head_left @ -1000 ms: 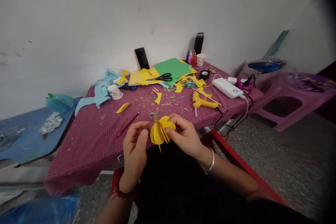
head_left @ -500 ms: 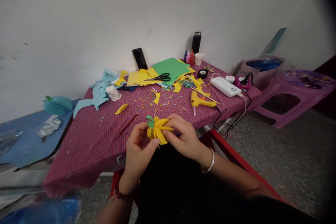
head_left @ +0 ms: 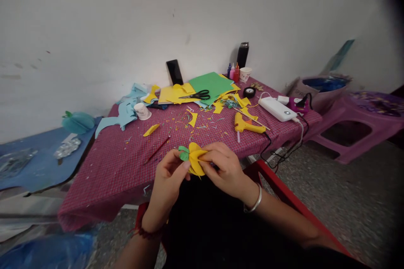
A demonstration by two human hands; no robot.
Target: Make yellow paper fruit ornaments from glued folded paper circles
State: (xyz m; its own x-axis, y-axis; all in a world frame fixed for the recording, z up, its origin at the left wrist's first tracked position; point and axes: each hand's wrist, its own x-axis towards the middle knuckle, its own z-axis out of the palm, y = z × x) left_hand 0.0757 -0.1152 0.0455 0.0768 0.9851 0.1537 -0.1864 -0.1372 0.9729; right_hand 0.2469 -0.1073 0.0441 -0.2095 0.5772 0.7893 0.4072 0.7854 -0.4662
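Observation:
A yellow paper pumpkin (head_left: pixel 196 159) with a curled green paper piece (head_left: pixel 184 154) at its top is held over my lap, just off the table's front edge. My left hand (head_left: pixel 170 176) has its thumb and fingers closed on the left side, beside the green piece. On the other side, my right hand (head_left: pixel 225 170) pinches the yellow folds between thumb and fingers. Parts of the pumpkin are hidden behind the fingers. The pumpkin is tilted, its green top toward the left.
On the checked tablecloth (head_left: pixel 104 176) are a yellow glue gun (head_left: pixel 248 126), scissors (head_left: pixel 198 94), green paper (head_left: pixel 211 86), a paper cup (head_left: pixel 142 111), a pencil-like stick (head_left: pixel 158 150) and scraps. A white power bank (head_left: pixel 277 109) with cables sits at right. A teal paper pumpkin (head_left: pixel 78 122) stands left.
The pumpkin has turned in my hands, its green top now more to the left and its folds facing differently. My left fingers have shifted on it. The whole view has moved slightly.

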